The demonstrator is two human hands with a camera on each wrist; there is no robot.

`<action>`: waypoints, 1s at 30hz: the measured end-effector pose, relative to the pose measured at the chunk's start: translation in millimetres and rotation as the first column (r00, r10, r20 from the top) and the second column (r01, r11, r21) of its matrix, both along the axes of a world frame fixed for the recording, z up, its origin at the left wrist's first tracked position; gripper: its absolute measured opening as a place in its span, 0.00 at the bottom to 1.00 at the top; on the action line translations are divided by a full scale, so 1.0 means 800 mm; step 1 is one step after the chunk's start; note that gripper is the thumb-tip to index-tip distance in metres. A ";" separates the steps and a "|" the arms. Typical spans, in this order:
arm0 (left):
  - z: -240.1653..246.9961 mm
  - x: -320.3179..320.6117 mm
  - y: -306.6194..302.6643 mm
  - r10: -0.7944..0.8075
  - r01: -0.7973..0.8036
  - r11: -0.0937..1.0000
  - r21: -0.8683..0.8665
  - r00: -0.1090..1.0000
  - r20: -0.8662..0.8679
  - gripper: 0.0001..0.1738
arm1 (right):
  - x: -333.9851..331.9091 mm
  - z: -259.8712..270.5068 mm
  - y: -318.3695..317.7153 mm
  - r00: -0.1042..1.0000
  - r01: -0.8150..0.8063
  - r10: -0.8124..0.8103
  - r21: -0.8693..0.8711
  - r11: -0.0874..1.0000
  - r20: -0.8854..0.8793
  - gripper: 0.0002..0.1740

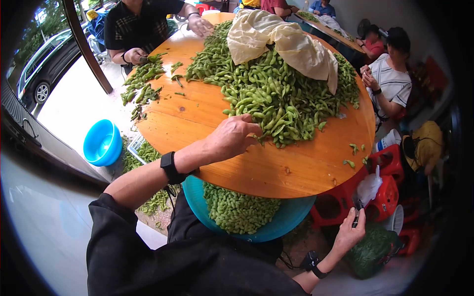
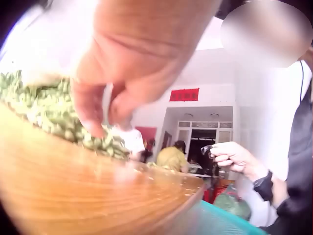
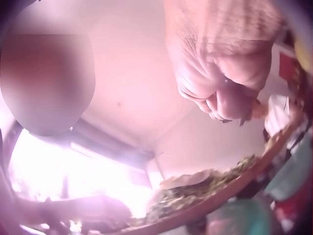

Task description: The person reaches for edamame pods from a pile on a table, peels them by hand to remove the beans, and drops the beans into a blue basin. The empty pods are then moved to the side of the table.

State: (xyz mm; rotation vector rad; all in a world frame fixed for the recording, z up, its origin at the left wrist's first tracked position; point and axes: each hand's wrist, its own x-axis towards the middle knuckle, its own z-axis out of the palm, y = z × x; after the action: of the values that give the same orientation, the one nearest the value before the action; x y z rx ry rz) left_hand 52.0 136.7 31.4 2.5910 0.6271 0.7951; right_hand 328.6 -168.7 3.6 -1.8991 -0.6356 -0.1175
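A big heap of green soybean pods (image 1: 276, 98) covers much of the round wooden table (image 1: 232, 172), a cream cloth (image 1: 281, 39) draped over its top. At the heap's near edge is my left hand (image 1: 229, 138), its thumb and fingers bent down to the pods with a gap between the tips (image 2: 98, 129). Low at the right, away from the table, my right hand (image 1: 348, 232) grips a small black-handled tool (image 1: 356, 217) with a metallic tip. Below the table's near edge, a teal basin (image 1: 192, 197) holds shelled green beans (image 1: 242, 209).
Across the table, another person's hand (image 1: 136, 55) is by a smaller pile of pods (image 1: 145, 76). A blue basin (image 1: 102, 143) stands on the floor at left. Red stools (image 1: 387, 197) and a green bag (image 1: 370, 249) crowd the right. A person in white (image 1: 395, 79) sits beyond.
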 end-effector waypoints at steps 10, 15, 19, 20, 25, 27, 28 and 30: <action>-0.001 0.012 0.016 -0.011 -0.012 0.995 -0.104 0.976 -0.219 0.10 | -0.035 0.002 0.023 0.980 -0.199 0.199 -0.064 0.978 0.004 0.08; 0.025 -0.012 -0.015 0.052 -0.093 0.908 -0.409 0.993 -0.110 0.07 | -0.074 0.018 0.028 0.802 -0.483 0.499 0.137 0.865 -0.329 0.05; 0.020 -0.028 -0.073 -0.053 0.216 0.422 -0.881 0.975 0.214 0.05 | -0.127 0.032 0.074 0.685 -0.657 0.673 0.162 0.736 -0.278 0.09; 0.016 -0.029 -0.086 -0.054 0.269 0.332 -0.904 0.962 0.266 0.05 | -0.132 0.027 0.085 0.640 -0.704 0.724 0.180 0.687 -0.256 0.11; -0.005 -0.030 -0.129 0.020 0.349 0.133 -0.927 0.935 0.355 0.06 | -0.163 0.033 0.122 0.502 -0.742 0.775 0.268 0.614 -0.385 0.13; -0.013 -0.030 -0.135 0.044 0.352 0.178 -0.919 0.930 0.365 0.05 | -0.165 0.029 0.125 0.501 -0.735 0.769 0.274 0.621 -0.398 0.14; -0.016 -0.029 -0.137 0.063 0.353 0.225 -0.908 0.925 0.375 0.05 | -0.164 0.026 0.126 0.527 -0.762 0.778 0.214 0.611 -0.344 0.13; -0.017 -0.024 -0.134 0.091 0.332 0.229 -0.915 0.929 0.360 0.06 | -0.164 0.017 0.134 0.549 -0.785 0.786 0.149 0.602 -0.286 0.13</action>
State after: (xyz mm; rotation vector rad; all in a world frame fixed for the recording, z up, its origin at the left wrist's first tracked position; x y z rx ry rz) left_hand 32.8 29.8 17.7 1.2188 0.5218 0.4828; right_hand 197.2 -61.8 17.2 -1.4027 -1.1961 0.7755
